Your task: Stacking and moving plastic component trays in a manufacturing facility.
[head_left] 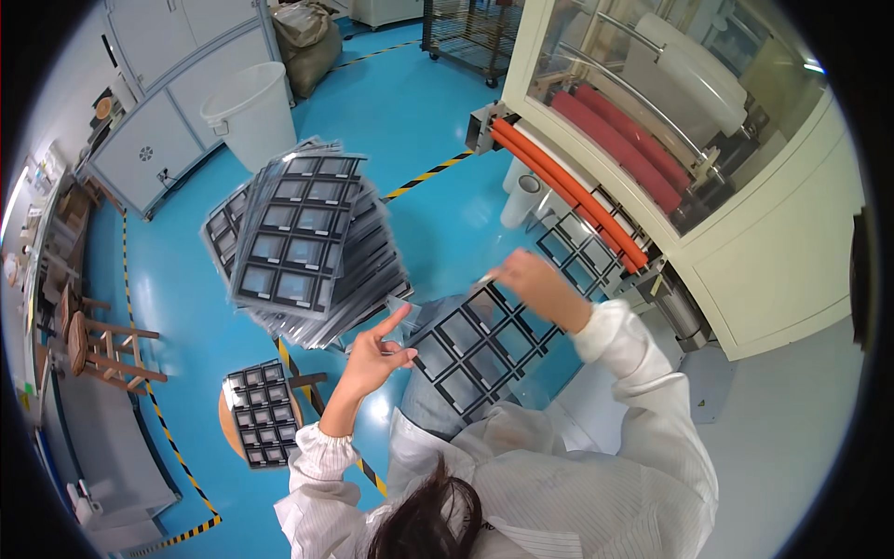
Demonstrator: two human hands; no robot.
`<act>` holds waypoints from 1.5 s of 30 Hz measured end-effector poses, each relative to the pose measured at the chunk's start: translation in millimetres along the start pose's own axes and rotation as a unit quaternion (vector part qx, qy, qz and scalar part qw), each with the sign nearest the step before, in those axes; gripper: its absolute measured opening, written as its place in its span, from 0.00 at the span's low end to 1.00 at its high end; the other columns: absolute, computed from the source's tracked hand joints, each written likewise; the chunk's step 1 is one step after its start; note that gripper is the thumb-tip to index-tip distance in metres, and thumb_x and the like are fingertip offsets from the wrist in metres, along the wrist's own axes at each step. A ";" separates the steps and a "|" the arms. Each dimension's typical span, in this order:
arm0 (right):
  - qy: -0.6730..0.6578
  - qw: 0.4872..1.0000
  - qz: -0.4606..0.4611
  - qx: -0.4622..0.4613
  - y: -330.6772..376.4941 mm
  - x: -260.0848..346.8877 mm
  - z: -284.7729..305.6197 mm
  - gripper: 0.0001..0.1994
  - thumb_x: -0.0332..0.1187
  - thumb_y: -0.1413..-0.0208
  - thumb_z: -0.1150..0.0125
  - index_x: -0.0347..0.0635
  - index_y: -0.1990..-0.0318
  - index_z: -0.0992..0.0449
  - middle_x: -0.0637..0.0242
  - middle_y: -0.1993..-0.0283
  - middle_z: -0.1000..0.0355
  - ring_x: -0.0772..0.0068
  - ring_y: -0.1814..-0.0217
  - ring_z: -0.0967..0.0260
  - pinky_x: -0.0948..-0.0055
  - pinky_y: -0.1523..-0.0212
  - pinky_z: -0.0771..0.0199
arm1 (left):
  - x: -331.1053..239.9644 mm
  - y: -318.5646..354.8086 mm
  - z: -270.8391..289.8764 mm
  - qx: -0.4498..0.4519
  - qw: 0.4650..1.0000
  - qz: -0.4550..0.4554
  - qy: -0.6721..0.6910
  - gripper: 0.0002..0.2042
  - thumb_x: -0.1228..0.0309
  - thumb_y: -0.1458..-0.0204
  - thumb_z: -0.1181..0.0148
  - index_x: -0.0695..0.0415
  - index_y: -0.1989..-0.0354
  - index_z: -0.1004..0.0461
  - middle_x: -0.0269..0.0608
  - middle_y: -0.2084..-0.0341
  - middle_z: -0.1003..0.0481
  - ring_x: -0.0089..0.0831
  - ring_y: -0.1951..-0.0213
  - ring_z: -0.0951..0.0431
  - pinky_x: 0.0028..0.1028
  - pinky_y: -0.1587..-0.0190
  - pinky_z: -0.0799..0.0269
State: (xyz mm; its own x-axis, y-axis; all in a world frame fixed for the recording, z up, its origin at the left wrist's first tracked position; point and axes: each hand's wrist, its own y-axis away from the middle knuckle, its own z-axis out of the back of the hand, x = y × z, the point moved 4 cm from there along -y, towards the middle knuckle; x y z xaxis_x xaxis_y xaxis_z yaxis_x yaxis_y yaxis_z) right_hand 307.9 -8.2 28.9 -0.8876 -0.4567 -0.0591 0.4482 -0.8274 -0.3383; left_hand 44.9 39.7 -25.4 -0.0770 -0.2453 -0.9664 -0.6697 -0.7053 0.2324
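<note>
A clear film sheet printed with rows of black window frames (488,347) lies over my lap and stretches up to the machine's orange roller (570,192). My left hand (374,358) is at the sheet's left corner, index finger and thumb spread apart. A loose bit of clear film (402,318) shows by its fingertip. Over the sheet's far edge, my right hand (535,283) is closed and slightly blurred. Something small and thin sticks out from its fingers, too indistinct to name. Close by on the left rises a tall, uneven stack of similar black-framed sheets (300,235).
A round stool (229,430) at the lower left bears more framed sheets (263,410). The cream machine (764,224) with red rollers stands on the right. A white bin (250,114) is behind the stack. Wooden stools (107,349) stand far left; yellow-black tape (430,175) marks the blue floor.
</note>
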 end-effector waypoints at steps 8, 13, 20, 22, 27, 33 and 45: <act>-0.149 0.938 -0.272 -0.153 52.9 -71.6 13.0 0.08 0.26 0.48 0.47 0.32 0.63 0.24 0.53 0.75 0.30 0.56 0.75 0.33 0.65 0.73 0.32 | -4.9 -1.3 -1.5 -0.007 0.999 0.003 0.038 0.35 0.88 0.57 0.44 0.62 0.37 0.48 0.48 0.52 0.29 0.18 0.72 0.26 0.19 0.66 0.27; -0.216 0.887 -0.401 -0.078 52.7 -58.2 1.9 0.09 0.26 0.46 0.49 0.32 0.61 0.25 0.48 0.76 0.31 0.53 0.79 0.33 0.66 0.77 0.34 | -16.1 4.0 -3.0 -0.004 0.999 0.034 0.031 0.35 0.86 0.56 0.44 0.63 0.37 0.50 0.44 0.60 0.25 0.20 0.71 0.25 0.20 0.65 0.26; -0.110 0.937 -0.304 -0.132 78.4 -63.3 -0.1 0.09 0.29 0.45 0.50 0.36 0.62 0.25 0.49 0.78 0.32 0.50 0.78 0.33 0.60 0.77 0.35 | -38.4 5.7 -10.0 -0.008 0.999 0.021 0.032 0.31 0.86 0.55 0.45 0.64 0.39 0.44 0.41 0.64 0.23 0.21 0.71 0.24 0.21 0.66 0.26; -0.099 0.941 -0.320 -0.051 84.1 -56.9 13.2 0.08 0.29 0.46 0.50 0.39 0.64 0.24 0.48 0.76 0.31 0.48 0.75 0.33 0.58 0.75 0.35 | -38.5 11.2 -9.4 -0.023 0.999 0.030 0.038 0.30 0.86 0.56 0.45 0.64 0.40 0.43 0.41 0.64 0.23 0.22 0.71 0.24 0.21 0.67 0.26; -0.120 0.910 -0.387 0.090 157.2 -33.8 64.3 0.07 0.29 0.51 0.47 0.40 0.66 0.23 0.48 0.76 0.32 0.46 0.74 0.35 0.61 0.74 0.36 | -42.1 30.8 -20.1 -0.013 0.997 0.027 0.073 0.28 0.87 0.56 0.45 0.61 0.42 0.39 0.39 0.64 0.23 0.21 0.70 0.24 0.19 0.68 0.27; -0.348 0.804 -0.472 0.091 217.7 7.2 69.6 0.09 0.23 0.50 0.47 0.33 0.63 0.23 0.63 0.82 0.30 0.75 0.81 0.34 0.76 0.79 0.34 | -96.7 60.5 68.7 -0.245 0.958 -0.146 0.008 0.27 0.88 0.56 0.46 0.59 0.43 0.37 0.37 0.65 0.25 0.21 0.68 0.25 0.20 0.69 0.29; -0.507 0.736 -0.429 0.133 198.7 48.4 1.5 0.10 0.26 0.46 0.48 0.32 0.58 0.24 0.68 0.81 0.32 0.83 0.80 0.38 0.82 0.80 0.39 | -98.5 89.5 190.6 -0.497 0.631 -0.188 -0.566 0.29 0.63 0.59 0.33 0.63 0.48 0.32 0.52 0.51 0.30 0.48 0.49 0.33 0.37 0.46 0.39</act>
State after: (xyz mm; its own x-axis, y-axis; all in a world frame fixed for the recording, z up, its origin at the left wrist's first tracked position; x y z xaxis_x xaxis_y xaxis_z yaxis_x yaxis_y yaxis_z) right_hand 354.1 -195.2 -39.8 -0.3824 0.3734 0.8452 -0.1061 -0.9264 0.3613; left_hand -148.3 127.5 69.6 -0.9048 0.2990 -0.3031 -0.0478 -0.7787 -0.6255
